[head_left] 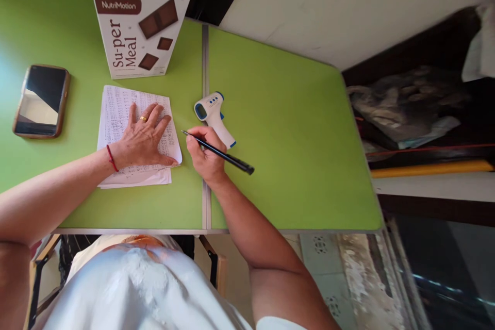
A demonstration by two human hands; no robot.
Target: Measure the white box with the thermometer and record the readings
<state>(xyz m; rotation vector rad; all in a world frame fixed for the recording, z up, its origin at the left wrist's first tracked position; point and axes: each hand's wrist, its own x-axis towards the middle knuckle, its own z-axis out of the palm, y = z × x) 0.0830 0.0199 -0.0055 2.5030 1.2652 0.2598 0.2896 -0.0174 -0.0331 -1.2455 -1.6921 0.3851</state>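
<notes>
My left hand (144, 136) lies flat with spread fingers on a small stack of white paper sheets (116, 113) covered in handwriting. A gold ring is on one finger, and a red string bracelet circles the wrist. Just right of the sheets, my right hand (207, 154) grips a black pen (228, 157). Its tip points left toward the sheets' right edge, apart from them. Directly behind that hand lies a white and blue infrared thermometer (214, 116), its handle partly close to my knuckles.
A tall white NutriMotion box (143, 26) stands behind the sheets. A phone in a brown case (42, 100) lies at the left. The green folding table (294, 139) has a metal seam (205, 56). Beyond its right edge are plastic bags (406, 103) and a yellow bar (433, 168).
</notes>
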